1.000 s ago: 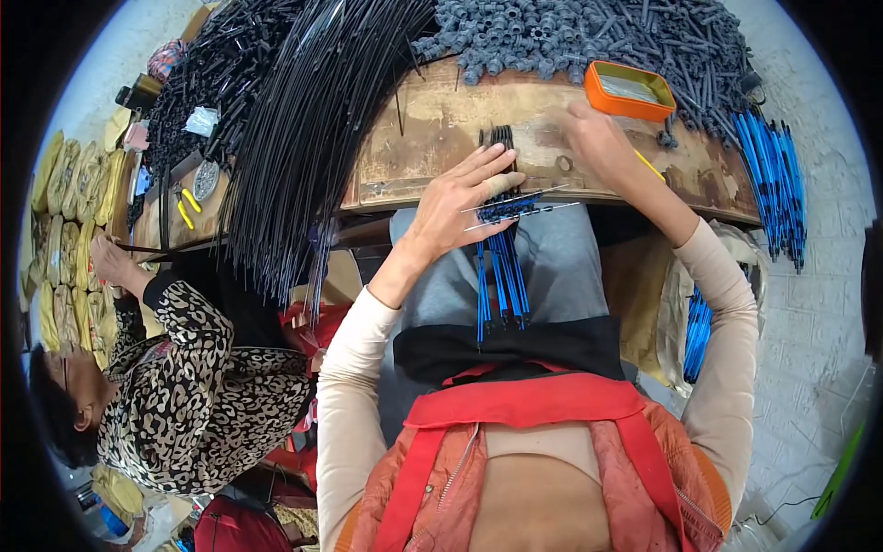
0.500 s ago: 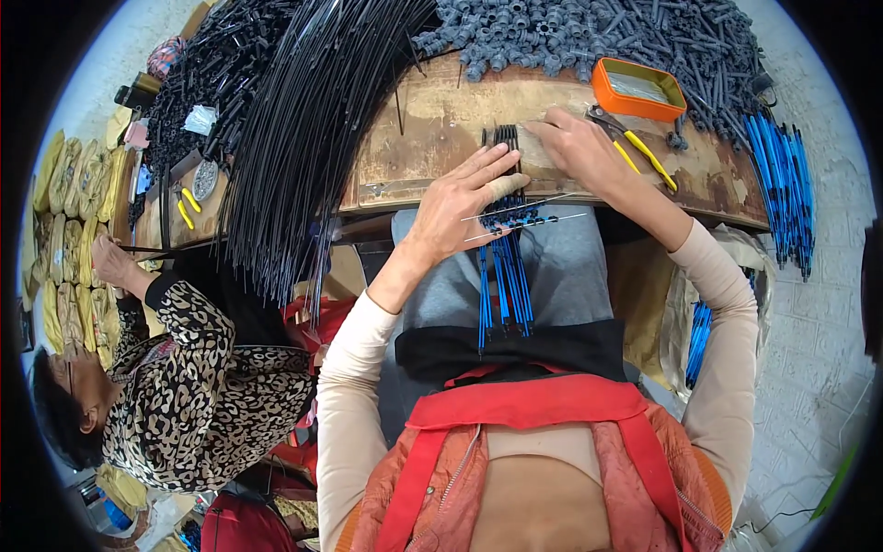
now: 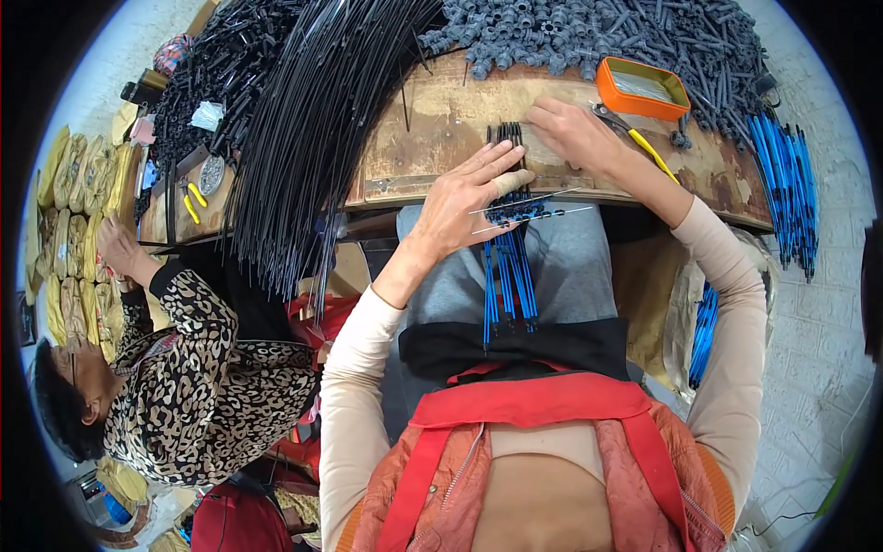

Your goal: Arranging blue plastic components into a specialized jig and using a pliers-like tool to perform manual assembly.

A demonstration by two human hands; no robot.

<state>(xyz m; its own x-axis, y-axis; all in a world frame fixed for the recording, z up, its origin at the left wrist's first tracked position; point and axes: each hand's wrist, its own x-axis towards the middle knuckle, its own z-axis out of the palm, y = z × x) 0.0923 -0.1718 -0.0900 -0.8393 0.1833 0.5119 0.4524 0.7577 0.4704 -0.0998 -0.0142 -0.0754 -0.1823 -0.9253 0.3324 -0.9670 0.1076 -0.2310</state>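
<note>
My left hand (image 3: 464,198) lies flat with its fingers stretched across the black upper ends of a row of thin blue-and-black rods (image 3: 518,276), pressing them at the table edge. Tan wrapping covers its thumb. Below that hand, two thin metal wires (image 3: 552,212) cross the rods amid small black pieces. My right hand (image 3: 572,133) rests on the wood just right of the rod ends, fingers bent and tips together; whether they pinch anything is hidden. Beside it lie pliers (image 3: 655,155) with yellow handles, partly covered by my right forearm.
An orange box (image 3: 641,89) with thin clear pieces stands behind the pliers. Grey plastic fittings (image 3: 543,32) are heaped at the back. Long black rods (image 3: 303,138) hang over the edge at left. A co-worker's hand (image 3: 120,247) is at yellow packets (image 3: 69,244). Blue rods (image 3: 782,189) lean at right.
My right hand has shifted slightly left, its fingers curled closer together, and its arm now hides more of the pliers. The co-worker's hand has moved up off the dark strip. My left hand stays put.
</note>
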